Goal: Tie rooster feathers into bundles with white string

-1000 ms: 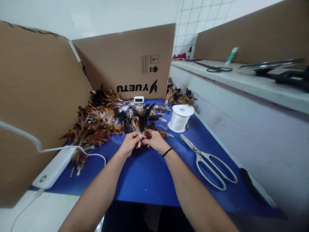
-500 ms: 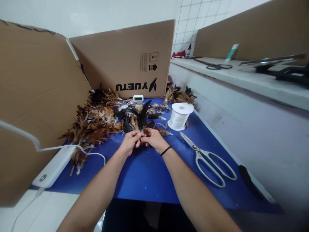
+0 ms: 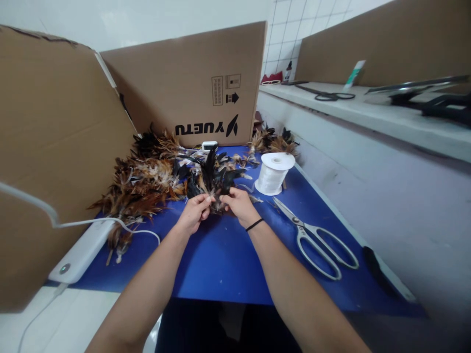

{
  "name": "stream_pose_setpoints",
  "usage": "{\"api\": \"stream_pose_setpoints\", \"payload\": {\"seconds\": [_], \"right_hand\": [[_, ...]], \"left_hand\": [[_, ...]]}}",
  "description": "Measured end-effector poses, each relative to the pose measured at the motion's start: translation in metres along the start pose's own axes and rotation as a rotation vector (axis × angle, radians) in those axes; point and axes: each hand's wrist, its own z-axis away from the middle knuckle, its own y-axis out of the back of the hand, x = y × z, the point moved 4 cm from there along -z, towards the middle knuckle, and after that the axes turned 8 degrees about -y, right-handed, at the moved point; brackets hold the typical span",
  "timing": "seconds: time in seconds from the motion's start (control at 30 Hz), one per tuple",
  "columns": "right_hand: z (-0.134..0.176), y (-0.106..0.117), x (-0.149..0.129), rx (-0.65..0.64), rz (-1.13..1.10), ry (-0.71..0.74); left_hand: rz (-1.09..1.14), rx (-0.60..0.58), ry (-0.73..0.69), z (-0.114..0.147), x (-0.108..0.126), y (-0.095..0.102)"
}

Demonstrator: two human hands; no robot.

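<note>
My left hand (image 3: pixel 195 213) is closed in a pinch at the base of some black feathers (image 3: pixel 209 169), which fan upward from the fingertips. Just to the right, my right hand (image 3: pixel 241 206) also pinches, its fingertips close to the feather bases; what lies between them is too small to make out. More dark and brown feathers lie behind and between the hands. A spool of white ribbon (image 3: pixel 273 177) stands beyond my right hand, a loose strand running from it toward the feathers. Large scissors (image 3: pixel 307 233) lie partly open to the right.
A big pile of brown feathers (image 3: pixel 147 179) covers the left of the blue table (image 3: pixel 228 274). A white power bank (image 3: pixel 83 252) with a cable lies at the left edge. Cardboard (image 3: pixel 184 88) stands behind, and a ledge (image 3: pixel 294 93) runs along the right.
My hands have moved apart: the left slightly left, the right slightly right and up. The dark feathers have shifted a little to the left. The view has tilted slightly.
</note>
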Motion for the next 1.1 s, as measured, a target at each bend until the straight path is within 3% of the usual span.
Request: {"api": "stream_pose_setpoints", "payload": {"seconds": [0.23,0.53,0.73,0.87,1.1], "right_hand": [[0.0014,0.0004,-0.0036,-0.112,-0.091,0.068],[0.0074,0.0022,-0.0086,-0.231,-0.024,-0.002],[0.0052,0.0015,-0.0064,-0.124,0.049,0.024],[0.0049,0.0015,-0.0054,-0.034,0.053,0.004],[0.0045,0.0022,-0.0028,0.052,0.021,-0.057]], "left_hand": [[-0.052,-0.104,0.038,0.0027,-0.0023,-0.0046],[-0.001,-0.130,0.098,0.0026,-0.0023,-0.0051],[-0.040,-0.161,0.127,0.0039,-0.0045,-0.0068],[-0.186,-0.048,-0.014,0.0008,-0.0047,-0.0038],[-0.689,0.084,-0.308,0.0024,-0.0001,0.0002]]}}
